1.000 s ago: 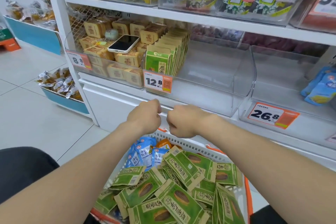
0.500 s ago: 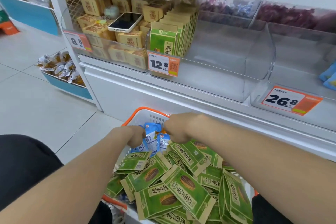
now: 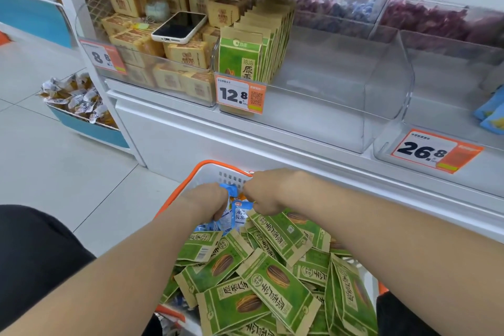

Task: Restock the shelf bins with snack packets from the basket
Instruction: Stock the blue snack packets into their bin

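A white basket with an orange rim [image 3: 210,169] stands below the shelf, heaped with green seed packets [image 3: 275,281]. A few blue packets [image 3: 240,213] lie at its far end. My left hand [image 3: 207,200] and my right hand [image 3: 268,191] are both down among these blue packets, fingers curled round them, knuckles nearly touching. On the shelf, the clear bin tagged 12.8 [image 3: 381,95] holds one upright row of green packets [image 3: 253,46] at its left side. The clear bin tagged 26.8 [image 3: 436,150] shows blue packets [image 3: 491,112] at the right edge.
A phone [image 3: 178,27] lies on brown packets in the left bin tagged 8.8 [image 3: 103,58]. A blue floor tray of wrapped snacks [image 3: 79,98] stands left of the shelf post. Tiled floor lies to the basket's left. My dark-clothed knees flank the basket.
Both hands dropped from the shelf's front edge into the far end of the basket and closed on the blue packets. The view tilted downward.
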`<state>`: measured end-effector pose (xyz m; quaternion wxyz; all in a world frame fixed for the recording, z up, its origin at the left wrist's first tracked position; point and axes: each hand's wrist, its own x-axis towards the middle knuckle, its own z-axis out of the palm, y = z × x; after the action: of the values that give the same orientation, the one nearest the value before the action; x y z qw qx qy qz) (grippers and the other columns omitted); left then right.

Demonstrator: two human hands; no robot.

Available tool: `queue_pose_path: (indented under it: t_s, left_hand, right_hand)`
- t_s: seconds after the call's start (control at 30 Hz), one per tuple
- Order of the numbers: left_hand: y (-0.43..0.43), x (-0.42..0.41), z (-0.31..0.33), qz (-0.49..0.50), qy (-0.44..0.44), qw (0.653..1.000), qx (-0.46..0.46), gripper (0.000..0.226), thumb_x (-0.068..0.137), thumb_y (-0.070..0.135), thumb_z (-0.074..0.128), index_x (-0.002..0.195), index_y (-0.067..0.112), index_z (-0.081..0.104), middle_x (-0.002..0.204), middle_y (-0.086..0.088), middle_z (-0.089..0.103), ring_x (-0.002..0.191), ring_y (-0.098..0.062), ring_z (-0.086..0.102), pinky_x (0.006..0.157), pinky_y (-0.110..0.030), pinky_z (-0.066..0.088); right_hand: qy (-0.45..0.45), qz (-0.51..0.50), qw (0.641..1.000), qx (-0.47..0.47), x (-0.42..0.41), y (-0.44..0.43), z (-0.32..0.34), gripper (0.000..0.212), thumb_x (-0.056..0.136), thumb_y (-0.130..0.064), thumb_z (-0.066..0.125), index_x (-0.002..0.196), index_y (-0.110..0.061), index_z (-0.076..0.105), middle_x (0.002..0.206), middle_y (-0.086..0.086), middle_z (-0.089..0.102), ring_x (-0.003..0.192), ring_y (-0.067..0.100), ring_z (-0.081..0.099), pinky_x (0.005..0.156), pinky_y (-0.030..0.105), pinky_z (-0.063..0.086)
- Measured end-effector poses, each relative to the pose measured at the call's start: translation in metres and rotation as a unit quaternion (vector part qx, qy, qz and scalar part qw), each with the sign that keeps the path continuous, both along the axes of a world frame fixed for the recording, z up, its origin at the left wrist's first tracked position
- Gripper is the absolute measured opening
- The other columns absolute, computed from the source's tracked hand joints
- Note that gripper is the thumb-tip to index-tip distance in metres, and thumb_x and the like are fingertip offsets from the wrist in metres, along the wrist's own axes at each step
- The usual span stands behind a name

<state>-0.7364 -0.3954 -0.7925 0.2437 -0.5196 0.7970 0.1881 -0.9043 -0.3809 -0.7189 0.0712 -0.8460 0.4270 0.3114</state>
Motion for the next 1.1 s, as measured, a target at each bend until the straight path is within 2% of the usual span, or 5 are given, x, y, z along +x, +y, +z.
queue_pose_path:
  t_s: [0.2,0.33,0.57,0.73,1.1]
  left_hand:
    - [-0.003,-0.001,0.012,-0.057,0.046,0.995,-0.064,0.016,0.085,0.018,0.083,0.097,0.027,0.079,0.119,0.001,0.062,0.111,-0.022,0.056,0.083,-0.032,0.040]
    - [-0.008,-0.012,0.035,0.027,0.234,0.972,-0.002,0.014,0.090,0.010,0.079,0.098,0.019,0.074,0.099,-0.003,0.072,0.083,-0.013,0.064,0.075,-0.025,0.049]
    - [0.005,-0.040,0.093,0.105,0.498,0.861,0.002,0.013,0.092,0.005,0.077,0.089,0.018,0.076,0.078,0.004,0.071,0.072,-0.009,0.062,0.068,-0.025,0.052]
    - [0.026,-0.069,0.129,0.203,0.639,0.742,-0.002,0.009,0.090,0.007,0.080,0.099,0.008,0.077,0.084,-0.007,0.078,0.071,-0.014,0.068,0.061,-0.027,0.055]
    - [0.061,-0.159,0.181,0.223,0.730,0.646,-0.006,0.023,0.103,0.018,0.064,0.124,0.027,0.061,0.088,0.007,0.079,0.081,-0.005,0.075,0.069,-0.027,0.060]
  right_hand:
    - [-0.004,-0.025,1.000,-0.002,-0.007,0.004,0.011,0.009,0.100,-0.020,0.049,0.092,-0.016,0.052,0.084,0.002,0.050,0.076,0.026,0.059,0.063,0.033,0.047]
    - [-0.014,-0.062,0.998,-0.008,-0.022,0.007,0.029,0.031,0.101,-0.029,0.053,0.075,-0.016,0.044,0.077,0.002,0.050,0.078,0.029,0.059,0.071,0.036,0.052]
    - [-0.144,-0.155,0.977,0.012,-0.066,0.019,0.067,0.057,0.091,-0.059,0.070,0.114,-0.007,0.065,0.105,0.007,0.071,0.094,0.028,0.066,0.084,0.038,0.054]
    - [-0.374,-0.291,0.880,-0.036,-0.095,0.037,0.087,0.042,0.085,-0.045,0.082,0.076,-0.013,0.055,0.065,-0.001,0.045,0.057,0.015,0.041,0.054,0.032,0.034]
    - [-0.557,-0.433,0.676,-0.213,-0.135,0.074,0.160,0.043,0.096,-0.026,0.068,0.121,-0.009,0.037,0.107,0.009,0.062,0.097,0.026,0.065,0.081,0.043,0.058]
